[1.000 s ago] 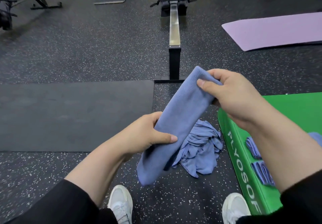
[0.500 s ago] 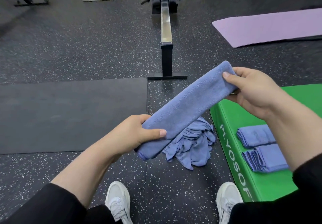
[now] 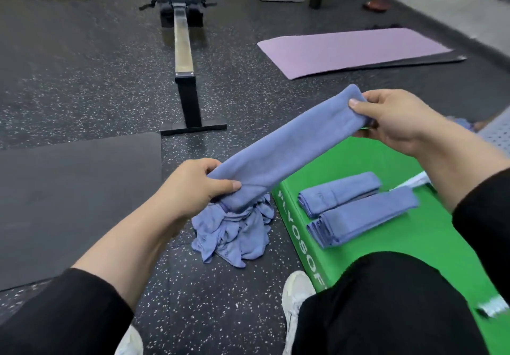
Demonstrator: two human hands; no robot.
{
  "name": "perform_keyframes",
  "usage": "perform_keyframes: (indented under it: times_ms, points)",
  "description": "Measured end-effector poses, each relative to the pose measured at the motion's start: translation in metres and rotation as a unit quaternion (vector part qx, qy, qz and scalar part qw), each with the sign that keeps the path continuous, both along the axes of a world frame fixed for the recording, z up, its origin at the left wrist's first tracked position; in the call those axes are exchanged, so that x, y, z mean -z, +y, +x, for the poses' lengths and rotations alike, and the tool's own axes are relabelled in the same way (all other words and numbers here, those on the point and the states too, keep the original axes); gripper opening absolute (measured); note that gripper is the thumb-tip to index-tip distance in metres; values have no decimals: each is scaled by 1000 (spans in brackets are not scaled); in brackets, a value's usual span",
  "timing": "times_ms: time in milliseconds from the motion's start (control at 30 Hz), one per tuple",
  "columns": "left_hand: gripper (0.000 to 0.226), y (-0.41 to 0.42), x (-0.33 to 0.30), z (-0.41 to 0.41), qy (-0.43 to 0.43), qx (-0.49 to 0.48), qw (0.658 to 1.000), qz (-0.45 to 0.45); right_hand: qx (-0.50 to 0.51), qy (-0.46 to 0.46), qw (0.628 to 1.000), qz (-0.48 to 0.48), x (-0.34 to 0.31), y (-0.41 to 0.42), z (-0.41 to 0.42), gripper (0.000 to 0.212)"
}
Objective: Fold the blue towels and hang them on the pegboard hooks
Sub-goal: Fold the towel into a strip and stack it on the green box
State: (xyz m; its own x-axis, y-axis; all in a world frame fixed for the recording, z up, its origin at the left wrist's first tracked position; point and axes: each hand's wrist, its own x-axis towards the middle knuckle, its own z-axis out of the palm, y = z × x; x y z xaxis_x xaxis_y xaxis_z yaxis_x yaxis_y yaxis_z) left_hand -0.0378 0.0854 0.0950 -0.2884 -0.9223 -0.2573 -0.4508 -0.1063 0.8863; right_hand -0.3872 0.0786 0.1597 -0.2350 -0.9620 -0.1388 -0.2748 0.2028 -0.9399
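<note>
A blue towel [image 3: 287, 147], folded into a long narrow strip, stretches between my hands above the floor. My left hand [image 3: 193, 186] grips its near lower end. My right hand [image 3: 392, 120] pinches its far upper end. Two folded blue towels [image 3: 339, 191] [image 3: 364, 216] lie side by side on a green foam box [image 3: 414, 244] at my right. A crumpled heap of blue towels [image 3: 234, 233] lies on the floor beside the box, under my left hand. A patch of perforated board [image 3: 496, 133] shows at the right edge.
A rowing machine [image 3: 182, 45] runs away from me straight ahead. A dark mat [image 3: 69, 197] lies on the left, a purple mat [image 3: 353, 51] at the far right. My white shoes [image 3: 298, 294] stand on the speckled rubber floor.
The towel strip went from hanging steeply to stretched taut at a flatter slant. My right hand moved right with its end, and the view swung right over the green box.
</note>
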Motion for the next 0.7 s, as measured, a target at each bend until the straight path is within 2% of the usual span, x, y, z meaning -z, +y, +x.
perform_keyframes:
  times_ms: [167, 333, 600, 633, 700]
  points:
    - [22, -13, 21, -68, 54, 2, 998, 38, 48, 52, 997, 35, 10, 14, -71, 12]
    - [8, -23, 65, -134, 105, 8, 990, 97, 98, 87, 987, 93, 68, 7, -133, 28]
    - [32, -53, 168, -215, 62, -13, 987, 147, 102, 184, 959, 187, 174, -25, -214, 14]
    - [34, -56, 179, -224, 52, -13, 987, 149, 100, 208, 953, 196, 187, -29, -222, 15]
    - [39, -63, 200, -238, 19, -7, 989, 146, 92, 263, 936, 215, 209, -37, -237, 28]
